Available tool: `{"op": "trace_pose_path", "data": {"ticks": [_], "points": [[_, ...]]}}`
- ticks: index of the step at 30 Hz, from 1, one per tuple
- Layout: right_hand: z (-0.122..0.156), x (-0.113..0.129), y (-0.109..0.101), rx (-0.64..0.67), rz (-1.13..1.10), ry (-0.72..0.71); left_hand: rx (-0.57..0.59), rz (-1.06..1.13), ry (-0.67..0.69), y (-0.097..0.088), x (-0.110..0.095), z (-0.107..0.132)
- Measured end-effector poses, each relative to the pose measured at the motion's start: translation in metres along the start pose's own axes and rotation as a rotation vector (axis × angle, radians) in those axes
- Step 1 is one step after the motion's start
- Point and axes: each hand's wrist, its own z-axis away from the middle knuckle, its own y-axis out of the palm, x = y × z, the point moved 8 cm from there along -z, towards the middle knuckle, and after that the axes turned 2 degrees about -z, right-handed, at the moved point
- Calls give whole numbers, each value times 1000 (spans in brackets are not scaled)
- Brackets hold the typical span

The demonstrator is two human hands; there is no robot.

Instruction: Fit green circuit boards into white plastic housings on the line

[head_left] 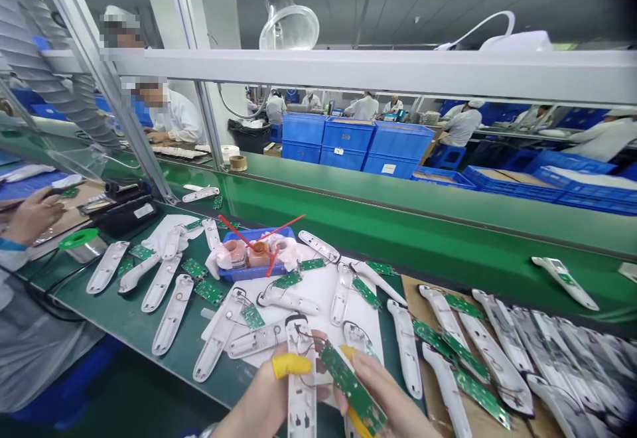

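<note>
My left hand [266, 385], a yellow cover on its thumb, is closed on a long white plastic housing [301, 391] held upright with its hollow inside facing me. In my right hand [383, 381], which also wears yellow finger covers, is a green circuit board [351, 385], tilted beside the housing. Thin wires run between the housing's upper part and the board. Just beyond my hands, more white housings [259, 340] with wired green boards [253, 316] lie on white paper [323, 298]. Some of my fingers are hidden behind the two parts.
A blue tray [249, 271] holds small jars and red sticks. Many wired housings [497, 365] crowd cardboard at right. At left are a solder spool [82, 245] and a co-worker's hand [37, 216]. A green conveyor belt [398, 209] runs behind the bench, under a white rail [373, 73].
</note>
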Motion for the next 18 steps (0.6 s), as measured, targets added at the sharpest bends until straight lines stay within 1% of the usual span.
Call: {"op": "trace_pose_path", "data": {"ticks": [1,3,4,6,8,10,13,15,18], "points": [[2,-2,-6,-2,-67,43,19,31,-22,2,4,-1],[4,-2,-18,-39,-50,58,52,61,-93,5,14,-4],[4,-2,-23,-54,0,61,35,56,-132,4,20,-5],[3,-3,-30,-57,133,62,-45,29,-178,-2,29,-7],[1,-5,-32,-46,261,59,-118,8,-161,-7,33,-10],[-1,-7,-33,-50,324,24,-140,0,-124,-8,34,-14],[-2,-7,-35,-95,353,-69,-125,-31,-77,-4,32,-17],[0,-7,-34,-112,366,-125,-137,-83,-59,-3,30,-16],[6,-5,-34,-176,404,-199,-233,-148,-47,-10,31,-15]]}}
